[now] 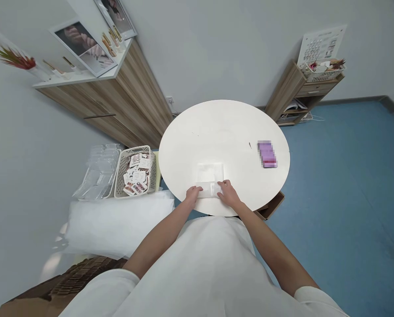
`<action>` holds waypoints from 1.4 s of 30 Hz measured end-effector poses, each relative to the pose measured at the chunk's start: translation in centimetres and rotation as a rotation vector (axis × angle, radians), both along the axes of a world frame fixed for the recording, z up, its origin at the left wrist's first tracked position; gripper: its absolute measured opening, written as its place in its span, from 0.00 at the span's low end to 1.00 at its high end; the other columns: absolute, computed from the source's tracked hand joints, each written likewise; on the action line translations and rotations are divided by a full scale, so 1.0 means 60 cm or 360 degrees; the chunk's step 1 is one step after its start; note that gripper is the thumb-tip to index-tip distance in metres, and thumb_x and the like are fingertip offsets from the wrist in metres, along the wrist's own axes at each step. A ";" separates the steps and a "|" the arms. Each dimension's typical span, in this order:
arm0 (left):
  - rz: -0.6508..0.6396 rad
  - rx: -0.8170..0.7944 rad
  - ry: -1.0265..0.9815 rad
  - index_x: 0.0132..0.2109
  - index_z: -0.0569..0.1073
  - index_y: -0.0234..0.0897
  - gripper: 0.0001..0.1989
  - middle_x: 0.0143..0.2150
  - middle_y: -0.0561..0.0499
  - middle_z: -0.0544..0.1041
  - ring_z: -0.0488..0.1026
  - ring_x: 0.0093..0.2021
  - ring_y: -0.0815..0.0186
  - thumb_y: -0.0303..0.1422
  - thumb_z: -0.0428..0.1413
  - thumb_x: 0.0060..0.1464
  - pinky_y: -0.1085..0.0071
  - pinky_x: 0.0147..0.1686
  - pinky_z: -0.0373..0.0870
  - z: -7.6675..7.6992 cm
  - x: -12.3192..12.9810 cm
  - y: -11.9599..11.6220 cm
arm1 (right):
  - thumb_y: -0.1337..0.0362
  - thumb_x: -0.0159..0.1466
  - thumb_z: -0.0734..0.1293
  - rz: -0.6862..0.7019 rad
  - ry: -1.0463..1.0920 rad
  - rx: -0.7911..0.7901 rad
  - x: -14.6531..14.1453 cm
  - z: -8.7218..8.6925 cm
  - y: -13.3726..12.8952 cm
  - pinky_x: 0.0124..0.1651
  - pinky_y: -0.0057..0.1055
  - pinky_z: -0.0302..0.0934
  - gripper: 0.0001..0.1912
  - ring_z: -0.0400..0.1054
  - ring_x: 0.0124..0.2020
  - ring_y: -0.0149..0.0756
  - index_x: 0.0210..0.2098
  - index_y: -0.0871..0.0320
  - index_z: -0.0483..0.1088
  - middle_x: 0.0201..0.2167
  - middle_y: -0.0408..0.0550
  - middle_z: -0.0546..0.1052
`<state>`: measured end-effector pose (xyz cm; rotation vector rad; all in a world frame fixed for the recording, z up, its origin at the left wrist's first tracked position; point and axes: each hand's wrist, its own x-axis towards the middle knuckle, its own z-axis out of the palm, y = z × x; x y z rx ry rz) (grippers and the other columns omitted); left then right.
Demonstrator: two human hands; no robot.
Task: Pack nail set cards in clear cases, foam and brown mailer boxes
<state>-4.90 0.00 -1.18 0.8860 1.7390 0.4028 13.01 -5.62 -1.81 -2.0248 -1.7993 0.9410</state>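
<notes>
A thin, whitish translucent sheet lies flat near the front edge of the round white table. Its near part forms a folded band with something small and clear at the middle. My left hand grips the left end of this band between thumb and fingers. At the right end, my right hand has its thumb and fingers closed on the band. Whatever lies inside the fold is too small and pale to make out.
A pixelated purple object and a tiny dark item lie on the table's right side. To the left stand a basket of printed cards, clear plastic trays and white sheeting. An open cardboard box sits below right.
</notes>
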 end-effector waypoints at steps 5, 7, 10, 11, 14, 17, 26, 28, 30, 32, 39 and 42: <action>-0.0303 0.0105 -0.0072 0.24 0.65 0.37 0.04 0.24 0.54 0.66 0.64 0.26 0.69 0.31 0.53 0.41 0.74 0.24 0.61 0.008 0.003 0.008 | 0.66 0.54 0.63 -0.0058 0.0045 0.0055 -0.001 -0.002 0.001 0.45 0.34 0.58 0.26 0.58 0.47 0.40 0.53 0.54 0.56 0.46 0.52 0.59; -0.0411 0.0177 -0.0122 0.24 0.66 0.37 0.03 0.24 0.55 0.66 0.64 0.26 0.71 0.30 0.54 0.40 0.75 0.25 0.61 0.012 0.017 0.006 | 0.67 0.54 0.63 -0.0080 0.0066 0.0068 -0.004 -0.004 0.003 0.46 0.36 0.57 0.26 0.57 0.47 0.41 0.52 0.56 0.57 0.44 0.52 0.60; -0.0699 0.0359 -0.0089 0.28 0.69 0.36 0.03 0.25 0.55 0.69 0.65 0.26 0.71 0.29 0.54 0.41 0.74 0.27 0.64 0.014 0.048 0.002 | 0.68 0.53 0.62 -0.0103 0.0129 0.0027 -0.008 -0.007 0.007 0.46 0.36 0.56 0.26 0.59 0.45 0.39 0.52 0.57 0.56 0.42 0.51 0.63; -0.0810 0.0426 -0.0050 0.29 0.69 0.36 0.03 0.26 0.54 0.70 0.66 0.27 0.71 0.29 0.54 0.42 0.74 0.28 0.65 0.014 0.058 0.001 | 0.68 0.53 0.61 -0.0112 0.0155 0.0015 -0.008 -0.007 0.008 0.46 0.36 0.56 0.26 0.60 0.43 0.39 0.52 0.57 0.57 0.42 0.51 0.65; -0.0991 0.0519 0.0010 0.30 0.70 0.36 0.03 0.29 0.52 0.73 0.69 0.29 0.69 0.28 0.52 0.45 0.71 0.31 0.68 0.012 0.084 -0.007 | 0.68 0.52 0.60 -0.0162 0.0282 -0.0025 -0.002 -0.007 0.009 0.41 0.34 0.58 0.23 0.62 0.38 0.36 0.49 0.58 0.60 0.37 0.49 0.67; -0.1144 0.0593 0.0034 0.33 0.71 0.37 0.08 0.31 0.50 0.73 0.70 0.33 0.66 0.28 0.47 0.49 0.69 0.34 0.69 0.011 0.094 -0.024 | 0.66 0.54 0.57 -0.0295 0.0531 -0.0091 0.006 -0.002 0.010 0.39 0.31 0.59 0.19 0.63 0.34 0.33 0.46 0.57 0.62 0.34 0.46 0.69; -0.1725 0.1167 0.0071 0.51 0.66 0.37 0.18 0.50 0.45 0.68 0.64 0.50 0.61 0.32 0.48 0.51 0.62 0.50 0.62 0.019 0.050 -0.060 | 0.63 0.55 0.58 -0.0633 0.0403 -0.0117 -0.011 -0.007 0.024 0.30 0.28 0.57 0.16 0.63 0.25 0.32 0.43 0.57 0.59 0.19 0.37 0.64; -0.1685 0.1265 0.0199 0.51 0.65 0.36 0.18 0.51 0.44 0.67 0.62 0.53 0.60 0.33 0.46 0.53 0.60 0.52 0.60 0.017 0.040 -0.038 | 0.63 0.55 0.58 -0.0599 0.0401 -0.0095 -0.008 -0.009 0.023 0.30 0.29 0.57 0.15 0.63 0.25 0.32 0.42 0.56 0.58 0.19 0.36 0.63; -0.1803 0.1313 0.0264 0.52 0.64 0.38 0.17 0.54 0.44 0.65 0.60 0.54 0.60 0.33 0.46 0.54 0.58 0.52 0.59 0.013 0.037 -0.015 | 0.64 0.55 0.58 -0.0566 0.0440 -0.0089 -0.003 -0.010 0.020 0.32 0.29 0.58 0.15 0.63 0.25 0.32 0.42 0.56 0.57 0.20 0.36 0.64; -0.1918 0.1328 0.0314 0.52 0.63 0.38 0.19 0.55 0.43 0.62 0.58 0.56 0.58 0.34 0.48 0.53 0.57 0.54 0.56 0.007 0.039 0.000 | 0.64 0.55 0.57 -0.0513 0.0475 -0.0095 0.003 -0.007 0.015 0.33 0.30 0.59 0.15 0.63 0.26 0.32 0.43 0.56 0.56 0.23 0.38 0.65; -0.1935 0.1297 0.0450 0.54 0.62 0.43 0.21 0.59 0.46 0.58 0.51 0.60 0.56 0.37 0.49 0.51 0.55 0.57 0.47 0.000 0.045 -0.007 | 0.63 0.54 0.63 0.0032 0.0059 0.0295 0.022 0.030 -0.011 0.54 0.44 0.51 0.26 0.50 0.57 0.44 0.51 0.56 0.55 0.55 0.55 0.57; -0.1919 0.1292 0.0463 0.54 0.61 0.43 0.22 0.60 0.46 0.57 0.49 0.61 0.56 0.38 0.49 0.51 0.55 0.57 0.45 -0.002 0.043 -0.009 | 0.60 0.49 0.69 0.0412 -0.0008 0.0219 0.024 0.029 -0.011 0.57 0.47 0.47 0.34 0.40 0.62 0.48 0.53 0.55 0.54 0.60 0.54 0.52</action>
